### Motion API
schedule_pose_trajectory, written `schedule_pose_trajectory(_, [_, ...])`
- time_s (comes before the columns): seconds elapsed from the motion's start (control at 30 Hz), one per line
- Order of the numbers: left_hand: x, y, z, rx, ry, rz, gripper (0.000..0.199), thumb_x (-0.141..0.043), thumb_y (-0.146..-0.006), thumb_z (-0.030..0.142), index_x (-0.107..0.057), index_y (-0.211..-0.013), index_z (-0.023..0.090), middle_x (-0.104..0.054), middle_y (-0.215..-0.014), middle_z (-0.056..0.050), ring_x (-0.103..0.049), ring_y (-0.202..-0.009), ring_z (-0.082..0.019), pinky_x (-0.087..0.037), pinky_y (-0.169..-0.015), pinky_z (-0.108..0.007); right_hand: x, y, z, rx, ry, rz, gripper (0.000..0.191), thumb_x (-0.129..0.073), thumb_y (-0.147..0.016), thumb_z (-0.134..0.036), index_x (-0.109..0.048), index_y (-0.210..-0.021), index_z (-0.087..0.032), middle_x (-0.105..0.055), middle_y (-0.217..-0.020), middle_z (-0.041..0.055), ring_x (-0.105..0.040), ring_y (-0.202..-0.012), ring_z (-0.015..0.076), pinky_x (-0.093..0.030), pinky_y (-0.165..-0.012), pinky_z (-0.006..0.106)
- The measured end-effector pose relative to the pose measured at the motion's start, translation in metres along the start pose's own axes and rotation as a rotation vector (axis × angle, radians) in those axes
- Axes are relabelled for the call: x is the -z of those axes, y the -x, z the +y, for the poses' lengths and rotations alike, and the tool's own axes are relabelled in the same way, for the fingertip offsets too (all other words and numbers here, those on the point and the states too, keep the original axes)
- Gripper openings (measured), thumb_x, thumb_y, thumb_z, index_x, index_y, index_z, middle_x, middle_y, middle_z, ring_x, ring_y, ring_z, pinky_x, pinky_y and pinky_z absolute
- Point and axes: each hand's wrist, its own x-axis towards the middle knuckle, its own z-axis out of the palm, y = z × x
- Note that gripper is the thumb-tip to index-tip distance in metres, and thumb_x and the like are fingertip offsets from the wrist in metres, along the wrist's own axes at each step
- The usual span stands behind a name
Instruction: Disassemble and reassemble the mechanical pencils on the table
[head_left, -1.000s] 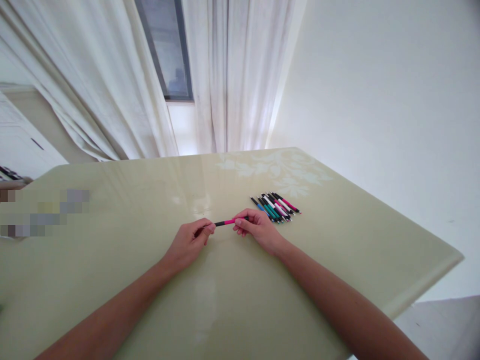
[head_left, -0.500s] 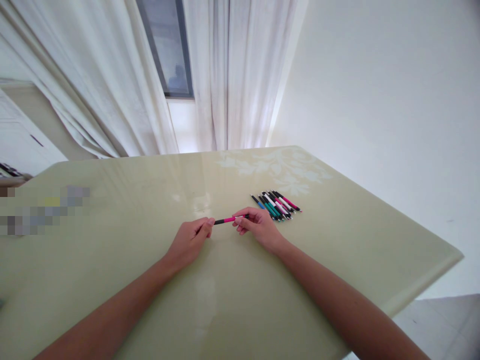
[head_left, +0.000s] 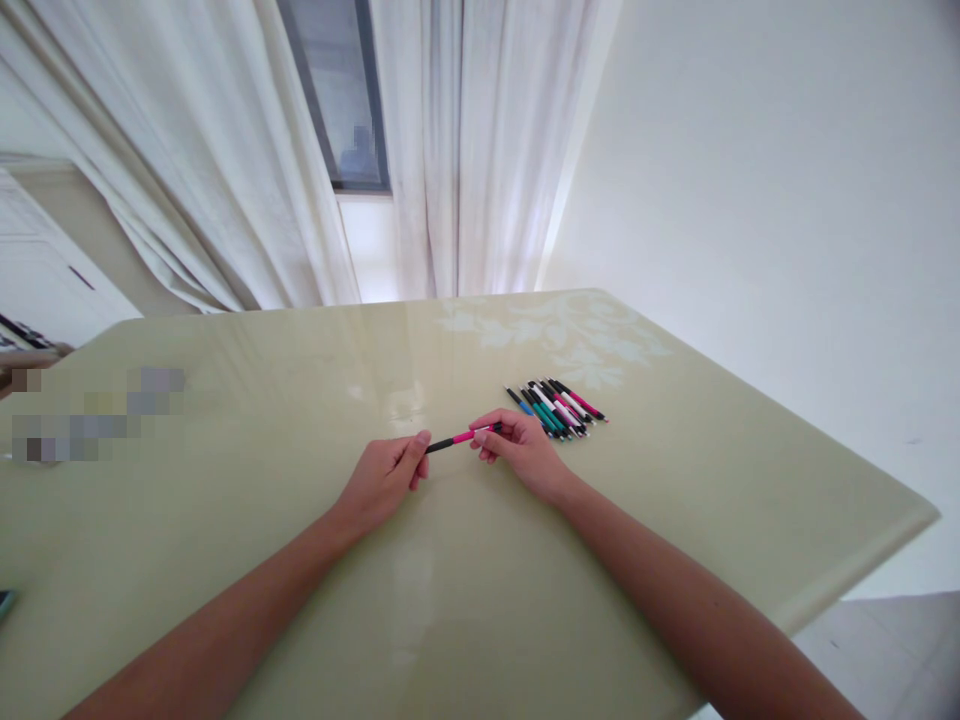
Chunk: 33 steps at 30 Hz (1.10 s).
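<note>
Between my two hands a pink and black pen [head_left: 463, 438] is held just above the table, slightly tilted with its right end higher. My left hand [head_left: 390, 471] is closed, its thumb and fingers pinching the black left end. Thumb and fingertips of my right hand [head_left: 516, 447] close on the other end, covering part of it. Just behind and to the right of my right hand lies a pile of pens [head_left: 559, 405] in blue, green, white, purple and pink with black parts. My right hand partly hides the pile's near left side.
The pale green glossy table [head_left: 285, 400] has a white leaf pattern [head_left: 570, 330] at the back right. Blurred items [head_left: 97, 420] lie at the left. A dark object [head_left: 6, 602] shows at the left edge. Curtains [head_left: 495, 150] and a wall [head_left: 765, 180] stand behind.
The pen has tilted a little more, its right end rising. My left thumb has shifted slightly on the black end. Both hands keep their hold, and the view has moved slightly.
</note>
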Motion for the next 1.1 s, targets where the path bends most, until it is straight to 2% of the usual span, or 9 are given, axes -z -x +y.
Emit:
schedule_pose_trajectory(0.13, [-0.0007, 0.0, -0.0012, -0.033, 0.007, 0.058, 0.043, -0.054, -0.097, 0.056, -0.067, -0.081, 0.019, -0.059, -0.064, 0.002, -0.05, -0.057, -0.015, -0.035, -0.054, -0.025, -0.0001, 0.001, -0.0009, -0.001, 0.005, -0.004, 0.029, -0.078, -0.084, -0.042, -0.074, -0.101, -0.019, -0.072, -0.078, 0.0013, -0.062, -0.066, 0.0133, -0.053, -0.067, 0.029])
schedule_pose_trajectory(0.27, [-0.001, -0.0011, -0.0025, 0.0, -0.009, -0.011, 0.057, -0.04, -0.103, 0.056, -0.063, -0.067, 0.019, -0.053, -0.056, 0.002, -0.047, -0.052, -0.015, -0.033, -0.052, -0.026, 0.0004, 0.0008, -0.0009, -0.004, 0.003, -0.039, 0.03, -0.078, -0.084, -0.043, -0.074, -0.101, -0.019, -0.073, -0.08, 0.0019, -0.062, -0.068, 0.0133, -0.052, -0.068, 0.028])
schedule_pose_trajectory(0.4, [-0.0009, -0.002, -0.001, -0.049, -0.022, 0.01, 0.043, -0.056, -0.096, 0.057, -0.067, -0.081, 0.019, -0.057, -0.065, 0.003, -0.05, -0.058, -0.015, -0.034, -0.055, -0.025, 0.0006, 0.0002, -0.0008, 0.01, 0.007, -0.016, 0.029, -0.078, -0.084, -0.042, -0.074, -0.1, -0.019, -0.072, -0.078, 0.0015, -0.06, -0.067, 0.0129, -0.051, -0.067, 0.028])
schedule_pose_trajectory(0.5, [-0.0014, -0.0019, -0.0002, -0.025, -0.023, -0.041, 0.05, -0.044, -0.101, 0.057, -0.066, -0.077, 0.019, -0.057, -0.061, 0.002, -0.049, -0.056, -0.015, -0.034, -0.055, -0.026, 0.0006, 0.0004, -0.001, 0.009, 0.004, -0.019, 0.027, -0.078, -0.085, -0.041, -0.074, -0.1, -0.019, -0.072, -0.078, 0.0012, -0.06, -0.066, 0.0128, -0.051, -0.067, 0.027])
schedule_pose_trajectory(0.6, [-0.0019, -0.0015, -0.0002, -0.044, 0.008, 0.015, 0.04, -0.053, -0.097, 0.056, -0.067, -0.089, 0.02, -0.062, -0.069, 0.002, -0.054, -0.061, -0.016, -0.037, -0.057, -0.025, 0.0008, 0.0009, -0.0011, 0.009, 0.0, -0.024, 0.027, -0.078, -0.085, -0.041, -0.074, -0.1, -0.019, -0.072, -0.078, 0.0012, -0.06, -0.067, 0.0127, -0.051, -0.066, 0.027])
schedule_pose_trajectory(0.73, [-0.0019, -0.0016, -0.0004, -0.038, -0.023, -0.021, 0.048, -0.043, -0.102, 0.054, -0.066, -0.078, 0.019, -0.06, -0.064, 0.001, -0.051, -0.058, -0.015, -0.036, -0.057, -0.026, 0.0009, 0.0012, -0.0015, 0.003, 0.016, -0.027, 0.027, -0.078, -0.085, -0.041, -0.074, -0.101, -0.019, -0.072, -0.079, 0.0014, -0.06, -0.068, 0.0133, -0.051, -0.067, 0.028])
schedule_pose_trajectory(0.83, [-0.002, -0.0019, -0.0004, -0.074, -0.016, -0.014, 0.037, -0.054, -0.098, 0.053, -0.068, -0.09, 0.02, -0.064, -0.073, 0.002, -0.054, -0.062, -0.015, -0.038, -0.058, -0.026, 0.0008, 0.0011, -0.0023, 0.011, 0.019, -0.026, 0.027, -0.077, -0.085, -0.041, -0.074, -0.1, -0.019, -0.072, -0.079, 0.0014, -0.06, -0.068, 0.0134, -0.051, -0.067, 0.028])
schedule_pose_trajectory(1.0, [-0.0019, -0.0024, -0.0006, -0.1, -0.041, -0.038, 0.038, -0.048, -0.102, 0.05, -0.069, -0.091, 0.02, -0.066, -0.075, 0.001, -0.055, -0.064, -0.016, -0.038, -0.06, -0.026, 0.0005, 0.0017, -0.004, 0.012, 0.026, -0.029, 0.026, -0.077, -0.085, -0.04, -0.074, -0.1, -0.019, -0.072, -0.08, 0.0014, -0.061, -0.069, 0.0133, -0.051, -0.068, 0.028])
schedule_pose_trajectory(1.1, [-0.0019, -0.0025, -0.0011, -0.121, -0.058, -0.069, 0.044, -0.043, -0.104, 0.048, -0.069, -0.084, 0.02, -0.067, -0.074, 0.0, -0.058, -0.067, -0.017, -0.04, -0.064, -0.027, 0.0004, 0.002, -0.0039, 0.011, 0.038, -0.038, 0.025, -0.077, -0.086, -0.04, -0.074, -0.101, -0.02, -0.072, -0.08, 0.0013, -0.061, -0.069, 0.0135, -0.051, -0.069, 0.028])
